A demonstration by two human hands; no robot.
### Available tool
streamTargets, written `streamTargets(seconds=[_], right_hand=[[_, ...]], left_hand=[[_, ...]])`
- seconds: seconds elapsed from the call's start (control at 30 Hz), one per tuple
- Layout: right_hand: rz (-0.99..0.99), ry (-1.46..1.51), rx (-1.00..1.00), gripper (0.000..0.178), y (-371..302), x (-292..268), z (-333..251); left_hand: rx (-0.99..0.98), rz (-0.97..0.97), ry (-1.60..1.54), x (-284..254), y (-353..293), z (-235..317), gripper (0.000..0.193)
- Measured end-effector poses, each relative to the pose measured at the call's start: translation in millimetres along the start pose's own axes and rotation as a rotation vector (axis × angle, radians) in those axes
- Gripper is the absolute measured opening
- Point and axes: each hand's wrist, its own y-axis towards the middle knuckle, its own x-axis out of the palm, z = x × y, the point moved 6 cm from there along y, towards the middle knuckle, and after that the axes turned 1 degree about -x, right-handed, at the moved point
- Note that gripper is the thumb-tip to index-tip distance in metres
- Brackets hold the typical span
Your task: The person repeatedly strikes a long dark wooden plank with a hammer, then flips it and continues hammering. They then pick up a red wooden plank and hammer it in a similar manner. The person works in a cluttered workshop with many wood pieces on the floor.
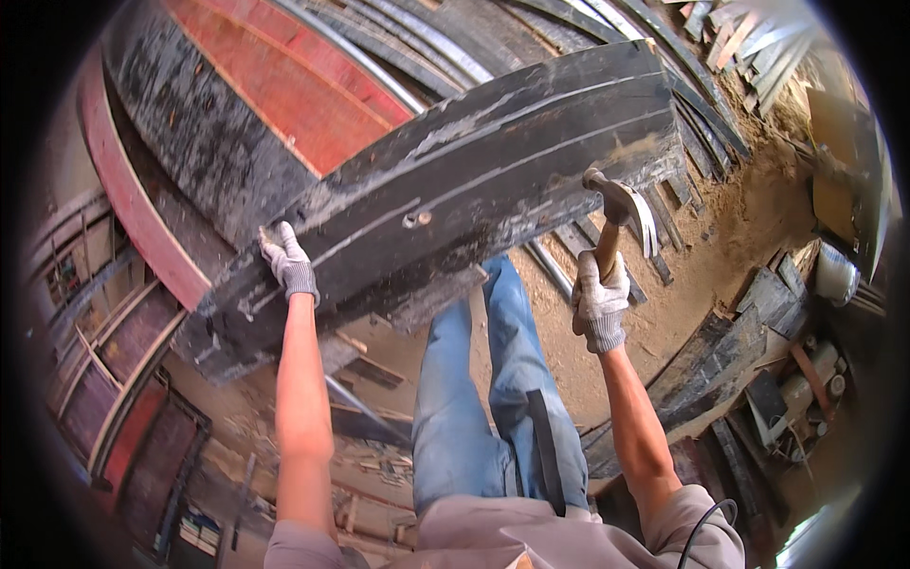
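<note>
A long black board (pixel 474 156) with pale scrape lines lies slanting in front of me, worn and chipped along its near edge. My left hand (pixel 287 263), in a pale knit glove, is on the upper left part of this board. Its fingers are drawn together at the surface; what they pinch, if anything, is too small to make out. In my gloved right hand (pixel 600 299) is a claw hammer (pixel 618 207), gripped by its wooden handle. The hammer's head is raised near the board's right end, with the curved claw pointing right.
Red-faced panels (pixel 294 71) and a dark scuffed sheet (pixel 194 104) lie beyond the board. Metal tubes (pixel 417 43) run at the back. Scrap strips (pixel 768 57) are heaped far right, over sawdust-strewn ground (pixel 749 213). A white bucket (pixel 836 273) stands at right.
</note>
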Motion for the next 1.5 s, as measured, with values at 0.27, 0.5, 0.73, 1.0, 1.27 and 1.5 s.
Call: streamTargets(seconds=[0.27,0.5,0.73,1.0,1.27,1.5], right_hand=[[-0.142,-0.110,0.101,0.033,-80.0,25.0,39.1],[-0.189,-0.671,-0.259,0.037,-112.2,42.2,46.7],[-0.317,-0.665,-0.538,0.049,-149.8,73.2,16.2],[-0.528,-1.047,-0.518,0.030,-146.7,123.6,-13.9],[-0.595,-1.009,-0.640,0.033,-147.6,153.2,-77.1],[-0.532,-1.069,-0.567,0.031,-137.7,152.8,-69.3]], left_hand=[[-1.268,0.034,-0.990,11.8,-228.8,-97.1,0.052],[-1.527,-0.055,-1.351,52.3,-268.0,-86.6,0.036],[-1.449,-0.040,-1.459,67.1,-268.3,-57.2,0.011],[-1.478,-0.045,-1.555,48.5,-270.5,-21.8,0.018],[-1.413,-0.071,-1.575,52.0,-261.2,-7.3,0.008],[-1.494,-0.021,-1.541,47.6,-264.2,2.3,0.011]])
